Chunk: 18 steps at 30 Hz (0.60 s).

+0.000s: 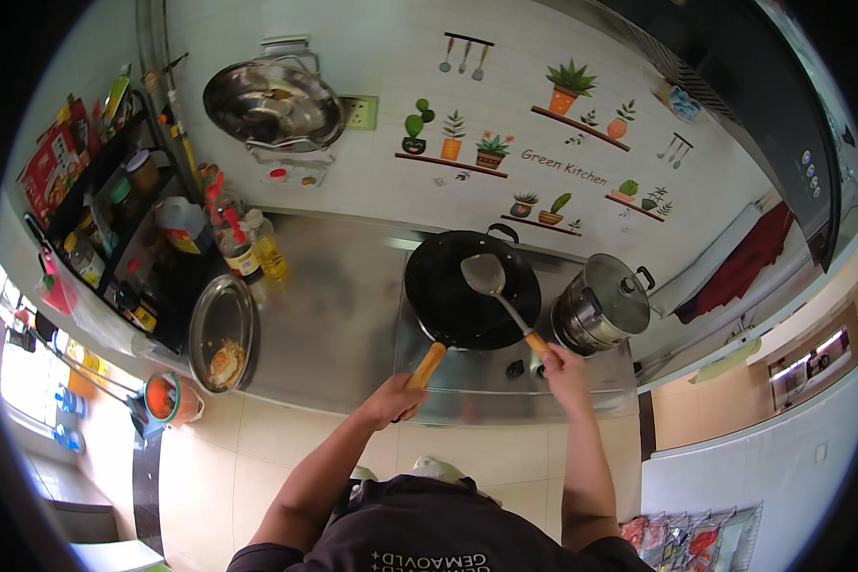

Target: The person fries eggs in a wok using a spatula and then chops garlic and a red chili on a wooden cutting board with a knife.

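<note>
My left hand (pixel 395 400) grips the wooden handle of a black wok (pixel 440 286), which rests on the stove at the back of the steel counter. In my right hand (pixel 566 372) is the wooden handle of a metal spatula (pixel 484 274). Its blade is over the inside of the wok; whether it touches the surface I cannot tell. A few small light specks dot the dark wok wall. On the counter's left end, an oval metal plate (pixel 218 307) bears a fried egg (pixel 226 365) near its front rim.
A lidded steel pot (pixel 600 304) stands right of the wok. Bottles of oil (pixel 269 250) and sauce (pixel 238 254) stand at the back left, beside a black rack (pixel 107 207) of condiments. Overhead at right is a range hood (pixel 779 107). A lined bin (pixel 163 397) sits below the left end.
</note>
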Each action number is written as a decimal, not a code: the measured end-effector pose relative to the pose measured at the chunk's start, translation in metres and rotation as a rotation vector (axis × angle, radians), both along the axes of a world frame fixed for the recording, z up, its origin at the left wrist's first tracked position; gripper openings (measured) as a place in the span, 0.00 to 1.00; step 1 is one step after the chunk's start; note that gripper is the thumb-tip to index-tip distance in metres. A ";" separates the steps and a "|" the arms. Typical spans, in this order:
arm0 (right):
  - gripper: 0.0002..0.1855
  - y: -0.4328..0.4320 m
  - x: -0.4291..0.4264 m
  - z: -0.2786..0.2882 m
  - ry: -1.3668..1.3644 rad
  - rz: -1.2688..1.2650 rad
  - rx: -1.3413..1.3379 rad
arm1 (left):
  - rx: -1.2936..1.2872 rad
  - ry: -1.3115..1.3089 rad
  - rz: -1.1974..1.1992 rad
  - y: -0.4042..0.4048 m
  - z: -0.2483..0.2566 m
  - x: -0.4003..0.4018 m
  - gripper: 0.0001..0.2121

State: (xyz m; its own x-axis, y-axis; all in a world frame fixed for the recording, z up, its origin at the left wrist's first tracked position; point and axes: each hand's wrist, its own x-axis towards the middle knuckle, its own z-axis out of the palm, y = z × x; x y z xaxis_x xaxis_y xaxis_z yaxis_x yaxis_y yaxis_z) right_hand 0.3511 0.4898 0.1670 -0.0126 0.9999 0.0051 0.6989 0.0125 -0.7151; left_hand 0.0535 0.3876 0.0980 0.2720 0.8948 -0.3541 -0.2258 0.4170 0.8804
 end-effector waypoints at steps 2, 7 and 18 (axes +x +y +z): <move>0.18 0.004 -0.002 -0.013 0.007 -0.019 -0.042 | -0.012 0.015 -0.015 0.007 -0.001 0.005 0.07; 0.16 0.011 -0.015 -0.041 -0.217 0.051 0.167 | -0.084 0.030 0.049 0.008 -0.011 0.011 0.06; 0.24 0.015 -0.030 -0.057 0.211 0.162 -0.300 | -0.119 0.150 0.117 0.008 -0.016 -0.021 0.11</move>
State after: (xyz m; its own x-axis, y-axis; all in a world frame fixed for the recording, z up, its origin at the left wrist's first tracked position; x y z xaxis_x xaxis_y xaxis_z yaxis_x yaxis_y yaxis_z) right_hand 0.3209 0.5051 0.1101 -0.2000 0.9427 -0.2672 0.5422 -0.1207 -0.8316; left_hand 0.0327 0.3957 0.0816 0.1048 0.8667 -0.4877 -0.1492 0.4985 0.8539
